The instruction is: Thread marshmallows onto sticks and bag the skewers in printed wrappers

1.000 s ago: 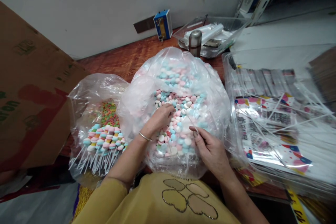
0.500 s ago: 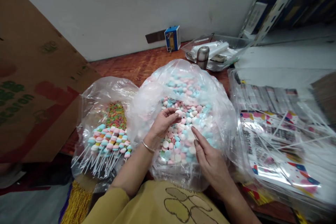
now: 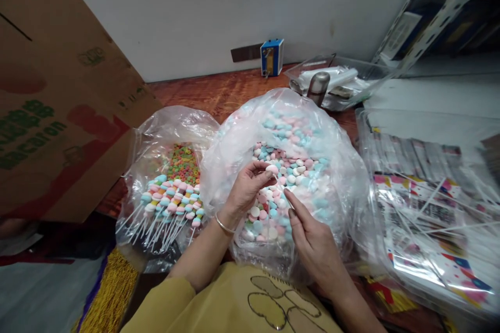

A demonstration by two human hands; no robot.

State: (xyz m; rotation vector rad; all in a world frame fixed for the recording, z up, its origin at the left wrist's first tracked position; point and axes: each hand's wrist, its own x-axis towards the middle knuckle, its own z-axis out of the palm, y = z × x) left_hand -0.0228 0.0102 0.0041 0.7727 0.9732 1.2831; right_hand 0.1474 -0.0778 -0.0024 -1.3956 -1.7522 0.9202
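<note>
A large clear plastic bag (image 3: pixel 344 166) full of pink, blue and white candies (image 3: pixel 289 166) lies open in front of me. My left hand (image 3: pixel 246 190) is inside its mouth, fingers pinched on a white candy (image 3: pixel 272 169). My right hand (image 3: pixel 310 239) is closed on a thin white stick (image 3: pixel 278 183), whose tip meets that candy. To the left, a second clear bag (image 3: pixel 164 130) holds several finished candy skewers (image 3: pixel 172 205) lying over small colourful ring candies (image 3: pixel 183 161).
A cardboard box (image 3: pixel 58 114) stands at the left. Printed wrappers and loose white sticks in clear plastic (image 3: pixel 429 203) lie at the right. A metal flask (image 3: pixel 318 88), a clear tray (image 3: pixel 351 70) and a blue box (image 3: pixel 272 57) sit at the back of the wooden table (image 3: pixel 211 93).
My left hand lifted out of the candy pile with a white candy pinched in it. My right hand brought the stick up to that candy. The view shifted a little.
</note>
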